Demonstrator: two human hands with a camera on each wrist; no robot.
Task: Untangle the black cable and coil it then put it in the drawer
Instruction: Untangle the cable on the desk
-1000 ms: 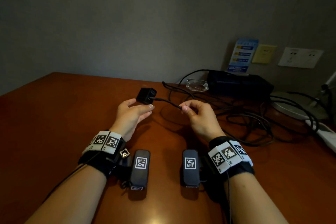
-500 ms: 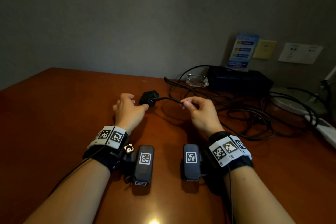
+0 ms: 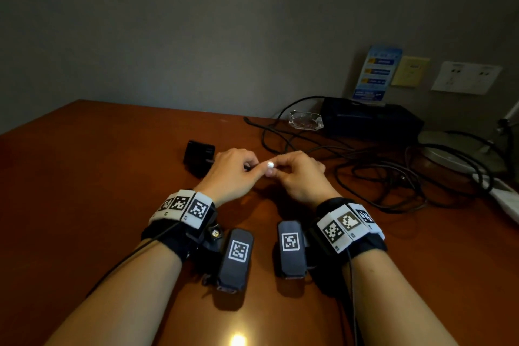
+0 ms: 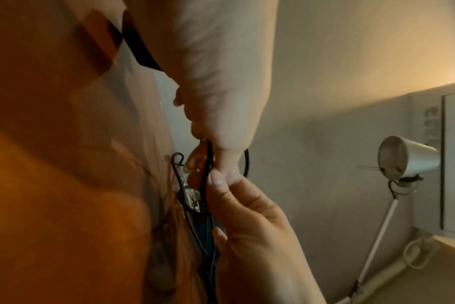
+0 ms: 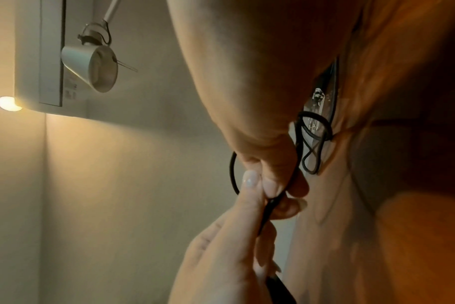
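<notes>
over a brown desk [image 3: 84, 177], the left hand [image 3: 230, 174] and right hand [image 3: 297, 174] meet fingertip to fingertip, each pinching the black cable [image 3: 365, 174] just beside its plug block [image 3: 198, 156]; feeding short, even loops should keep the tangle behind from tightening.

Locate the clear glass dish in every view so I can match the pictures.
Head: glass dish, upper right of centre, before the black box.
Left wrist: centre, behind cable loops.
Right wrist: upper right, behind cable loops.
Shared landmark: the black cable looping past the dish.
</notes>
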